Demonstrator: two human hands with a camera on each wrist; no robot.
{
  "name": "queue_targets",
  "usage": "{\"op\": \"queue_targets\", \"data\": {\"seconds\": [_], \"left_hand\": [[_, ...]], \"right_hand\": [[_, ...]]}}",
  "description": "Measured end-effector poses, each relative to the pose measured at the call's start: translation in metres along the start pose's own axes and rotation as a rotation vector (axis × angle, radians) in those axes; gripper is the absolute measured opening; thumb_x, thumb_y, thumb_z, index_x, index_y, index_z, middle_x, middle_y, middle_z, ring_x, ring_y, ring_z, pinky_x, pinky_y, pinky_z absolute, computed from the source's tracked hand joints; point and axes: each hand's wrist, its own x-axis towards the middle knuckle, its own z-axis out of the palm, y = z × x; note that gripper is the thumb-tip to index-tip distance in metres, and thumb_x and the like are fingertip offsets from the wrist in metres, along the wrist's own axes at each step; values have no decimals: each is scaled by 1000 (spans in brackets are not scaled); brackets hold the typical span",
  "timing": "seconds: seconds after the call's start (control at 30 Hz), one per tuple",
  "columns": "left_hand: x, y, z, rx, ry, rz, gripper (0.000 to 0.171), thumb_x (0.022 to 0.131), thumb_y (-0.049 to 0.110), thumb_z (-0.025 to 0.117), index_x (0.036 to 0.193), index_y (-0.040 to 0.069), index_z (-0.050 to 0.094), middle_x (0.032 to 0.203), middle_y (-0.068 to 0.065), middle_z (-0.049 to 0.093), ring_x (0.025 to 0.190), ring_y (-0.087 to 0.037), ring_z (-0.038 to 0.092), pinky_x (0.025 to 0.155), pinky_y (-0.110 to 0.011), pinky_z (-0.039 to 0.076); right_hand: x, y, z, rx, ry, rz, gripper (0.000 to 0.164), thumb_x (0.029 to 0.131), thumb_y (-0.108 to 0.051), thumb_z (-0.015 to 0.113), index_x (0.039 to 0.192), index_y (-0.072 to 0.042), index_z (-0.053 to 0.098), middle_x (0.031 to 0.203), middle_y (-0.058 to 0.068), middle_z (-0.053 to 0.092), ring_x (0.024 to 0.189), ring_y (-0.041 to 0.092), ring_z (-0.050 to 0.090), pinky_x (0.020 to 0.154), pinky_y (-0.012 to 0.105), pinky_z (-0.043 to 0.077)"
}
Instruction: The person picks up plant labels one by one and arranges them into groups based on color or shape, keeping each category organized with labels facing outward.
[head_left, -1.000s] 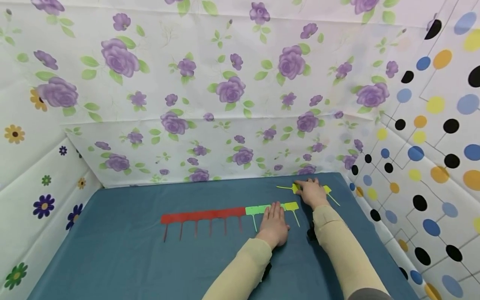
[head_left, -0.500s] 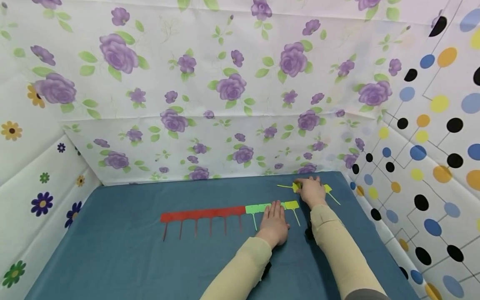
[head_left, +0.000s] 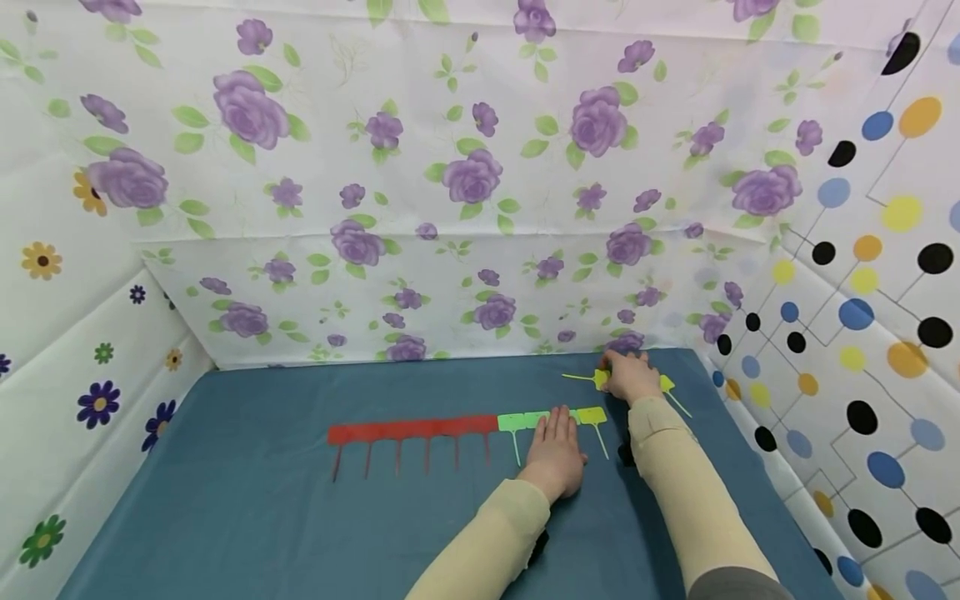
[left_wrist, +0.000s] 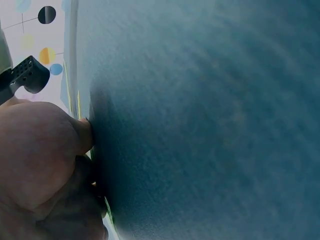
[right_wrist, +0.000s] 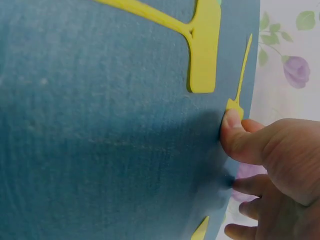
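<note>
A row of T-shaped plant labels lies on the blue cloth: red labels (head_left: 412, 429) at the left, then green labels (head_left: 512, 422), with one yellow label (head_left: 592, 415) at the right end. My left hand (head_left: 555, 462) rests with straight fingers on the green part, covering some of it. Behind the row, my right hand (head_left: 632, 375) pinches another yellow label (right_wrist: 231, 106) between thumb and forefinger, its stem pointing left. A further yellow label (head_left: 667, 383) lies just right of that hand, partly hidden by it. The left wrist view shows mostly cloth beside the left hand (left_wrist: 42, 155).
The blue cloth (head_left: 247, 483) covers the table. A floral sheet (head_left: 450, 275) rises along its back edge, close behind the right hand. A dotted sheet (head_left: 862, 375) stands at the right, and a flower-patterned white sheet (head_left: 60, 350) at the left.
The head view has shifted slightly, so everything appears a little further right. Both hands and the labels keep their places on the cloth.
</note>
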Motion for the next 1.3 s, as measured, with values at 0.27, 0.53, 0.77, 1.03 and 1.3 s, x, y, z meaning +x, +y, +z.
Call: {"op": "queue_targets", "data": {"seconds": [0.27, 0.53, 0.77, 1.03, 1.3], "left_hand": [[-3, 1, -3, -3, 3, 14, 66, 107, 49, 34, 161, 16, 16, 167, -3, 5, 153, -20, 3, 123, -38, 9], [-5, 3, -4, -8, 7, 19, 66, 106, 49, 36, 161, 17, 18, 167, -2, 7, 153, -20, 4, 123, -38, 10], [-4, 3, -5, -11, -4, 14, 66, 106, 49, 34, 162, 17, 16, 167, -2, 5, 153, -20, 3, 123, -38, 9], [-3, 1, -5, -4, -8, 10, 66, 106, 49, 34, 162, 17, 15, 168, -2, 4, 153, -20, 2, 123, -39, 8], [-1, 0, -1, 0, 1, 2, 67, 106, 49, 33, 162, 17, 15, 168, -2, 4, 153, -19, 2, 123, -38, 8]], "right_hand": [[4, 2, 0, 32, 16, 30, 43, 86, -22, 81, 120, -12, 57, 142, 31, 43, 141, 59, 9, 105, 76, 20], [1, 2, -1, -2, -6, 66, 60, 87, -29, 78, 136, -2, 57, 147, 32, 40, 143, 57, 6, 108, 74, 18], [-6, 1, -3, -4, 3, 75, 58, 87, -32, 76, 133, 0, 60, 146, 33, 39, 143, 58, 6, 109, 72, 18], [-11, 6, -2, 14, 36, 84, 38, 88, -34, 77, 111, -4, 72, 149, 36, 33, 142, 60, -1, 112, 72, 11], [-9, 8, 2, 31, 53, 79, 26, 88, -34, 77, 88, -9, 69, 150, 38, 30, 143, 60, 0, 111, 73, 12]]}}
